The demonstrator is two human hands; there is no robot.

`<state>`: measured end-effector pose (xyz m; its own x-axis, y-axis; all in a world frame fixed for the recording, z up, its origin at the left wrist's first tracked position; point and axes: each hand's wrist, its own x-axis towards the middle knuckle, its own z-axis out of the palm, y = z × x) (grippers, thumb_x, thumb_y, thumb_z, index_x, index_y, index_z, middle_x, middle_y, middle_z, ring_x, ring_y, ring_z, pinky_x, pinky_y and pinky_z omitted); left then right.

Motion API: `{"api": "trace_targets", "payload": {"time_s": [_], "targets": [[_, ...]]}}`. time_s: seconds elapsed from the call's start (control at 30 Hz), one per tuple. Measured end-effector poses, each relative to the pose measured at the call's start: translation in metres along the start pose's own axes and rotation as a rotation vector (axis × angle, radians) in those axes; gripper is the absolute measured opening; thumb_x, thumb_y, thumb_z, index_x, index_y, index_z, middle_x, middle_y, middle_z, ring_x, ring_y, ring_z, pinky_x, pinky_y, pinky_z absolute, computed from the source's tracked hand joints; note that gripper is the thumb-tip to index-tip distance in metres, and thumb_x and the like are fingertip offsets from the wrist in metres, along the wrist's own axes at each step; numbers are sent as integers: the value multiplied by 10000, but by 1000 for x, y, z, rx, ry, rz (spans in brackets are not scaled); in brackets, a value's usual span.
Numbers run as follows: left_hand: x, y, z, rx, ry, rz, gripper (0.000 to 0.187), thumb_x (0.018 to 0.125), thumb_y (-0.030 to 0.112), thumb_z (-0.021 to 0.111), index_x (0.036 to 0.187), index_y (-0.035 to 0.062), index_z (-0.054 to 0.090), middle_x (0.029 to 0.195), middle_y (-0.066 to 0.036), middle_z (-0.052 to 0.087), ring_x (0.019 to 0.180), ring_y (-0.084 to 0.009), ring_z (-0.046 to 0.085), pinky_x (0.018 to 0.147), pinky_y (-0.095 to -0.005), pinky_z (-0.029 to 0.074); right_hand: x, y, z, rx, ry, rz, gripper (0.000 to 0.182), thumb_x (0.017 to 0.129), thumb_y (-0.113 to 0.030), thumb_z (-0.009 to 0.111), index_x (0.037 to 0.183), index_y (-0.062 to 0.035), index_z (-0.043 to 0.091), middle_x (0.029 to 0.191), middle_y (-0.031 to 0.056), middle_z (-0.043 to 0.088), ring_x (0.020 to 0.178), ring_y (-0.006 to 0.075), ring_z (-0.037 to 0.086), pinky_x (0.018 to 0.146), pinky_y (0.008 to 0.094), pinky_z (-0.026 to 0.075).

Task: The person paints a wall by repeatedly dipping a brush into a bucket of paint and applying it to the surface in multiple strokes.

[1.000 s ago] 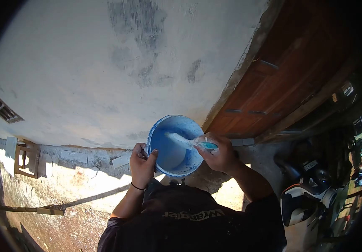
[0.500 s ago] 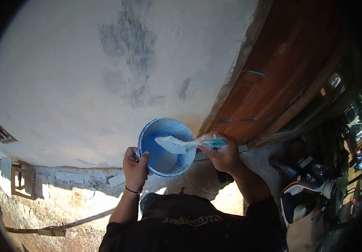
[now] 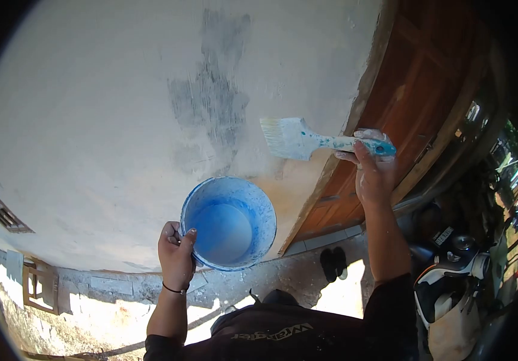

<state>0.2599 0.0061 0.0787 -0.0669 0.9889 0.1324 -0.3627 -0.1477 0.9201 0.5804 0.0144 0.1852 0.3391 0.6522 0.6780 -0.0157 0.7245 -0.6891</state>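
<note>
My left hand (image 3: 176,254) grips the rim of a blue bucket (image 3: 265,207), thumb over the edge and fingers on the outside. Whitish paint (image 3: 223,231) covers the bucket's bottom. In my right hand (image 3: 372,165) is a wide paintbrush (image 3: 298,138), held by its white and teal handle. Its pale bristles point left in front of the wall, above and to the right of the bucket. White smears mark the fingers of my right hand. The wall (image 3: 108,120) is whitish, with a grey streaky patch (image 3: 211,90) above the bucket.
A brown wooden door (image 3: 415,78) stands right of the wall. Dark shoes (image 3: 333,265) lie on the ground below it. A motorbike (image 3: 445,271) is parked at the lower right. At the lower left are a wooden stool-like frame (image 3: 39,283) and a small barred vent (image 3: 0,201).
My right hand has lifted the paintbrush out of the bucket, up and to the right. The bucket in my left hand sits slightly lower and further left in view.
</note>
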Motion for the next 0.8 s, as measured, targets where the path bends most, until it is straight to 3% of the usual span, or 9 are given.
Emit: {"api": "trace_targets", "payload": {"time_s": [0.2, 0.27, 0.33, 0.4, 0.43, 0.47, 0.57, 0.73, 0.8], "targets": [[-8, -6, 1, -32, 55, 16, 122, 807, -17, 556, 842, 16, 445, 702, -34, 533, 604, -56, 484, 575, -185, 404, 54, -17, -5, -16, -96, -148, 200, 797, -29, 636, 959, 44, 544, 898, 94, 601, 826, 160, 607, 709, 270, 547], [-15, -12, -3, -1, 88, 10, 123, 805, -18, 556, 839, 21, 444, 691, -25, 523, 600, -51, 475, 564, -182, 391, 69, -32, -7, -279, -217, -290, 196, 798, -36, 643, 958, 32, 552, 896, 73, 604, 818, 144, 599, 732, 248, 514], [-22, -16, 3, -12, 120, 34, 124, 802, -25, 550, 835, 25, 442, 680, -17, 513, 585, -45, 463, 543, -175, 374, 86, -49, -11, -294, -248, -304, 169, 786, -28, 654, 928, 21, 576, 875, 62, 619, 804, 120, 590, 733, 233, 480], [-29, -19, 7, 40, 161, 7, 126, 797, -25, 549, 832, 28, 440, 680, -14, 513, 582, -43, 459, 536, -172, 367, 102, -62, -21, -564, -422, -430, 132, 773, -26, 663, 884, 13, 602, 842, 68, 632, 787, 113, 592, 704, 229, 475], [-29, -29, 5, 72, 168, 56, 126, 796, -14, 552, 830, 28, 437, 662, -18, 509, 521, -47, 456, 461, -177, 375, 106, -67, -23, -562, -421, -439, 132, 773, -26, 663, 884, 13, 602, 842, 68, 632, 787, 113, 592, 704, 229, 475], [-31, -31, 9, 69, 166, 64, 126, 796, -14, 552, 830, 28, 437, 662, -18, 509, 521, -47, 456, 461, -177, 375, 109, -71, -24, -597, -449, -450, 122, 767, -34, 670, 863, 12, 610, 833, 71, 637, 778, 117, 596, 693, 233, 474], [-31, -40, 25, 103, 190, 17, 134, 799, 7, 550, 840, 19, 423, 613, -24, 493, 404, -58, 440, 306, -199, 354, 121, -77, -34, -658, -508, -479, 124, 760, -58, 679, 847, 9, 621, 826, 78, 643, 765, 133, 607, 679, 243, 475], [-32, -47, 48, 84, 166, -12, 128, 803, 1, 545, 835, 21, 424, 613, -24, 497, 415, -58, 443, 324, -197, 362, 135, -85, -38, -762, -559, -472, 144, 756, -80, 682, 863, 2, 631, 832, 95, 647, 745, 164, 621, 672, 258, 484], [-34, -50, 53, 73, 168, -15, 125, 804, -1, 545, 831, 22, 425, 613, -25, 498, 413, -58, 440, 325, -197, 360, 141, -89, -36, -849, -543, -578, 145, 750, -70, 681, 871, -4, 637, 833, 116, 646, 734, 187, 625, 661, 263, 489]]}}
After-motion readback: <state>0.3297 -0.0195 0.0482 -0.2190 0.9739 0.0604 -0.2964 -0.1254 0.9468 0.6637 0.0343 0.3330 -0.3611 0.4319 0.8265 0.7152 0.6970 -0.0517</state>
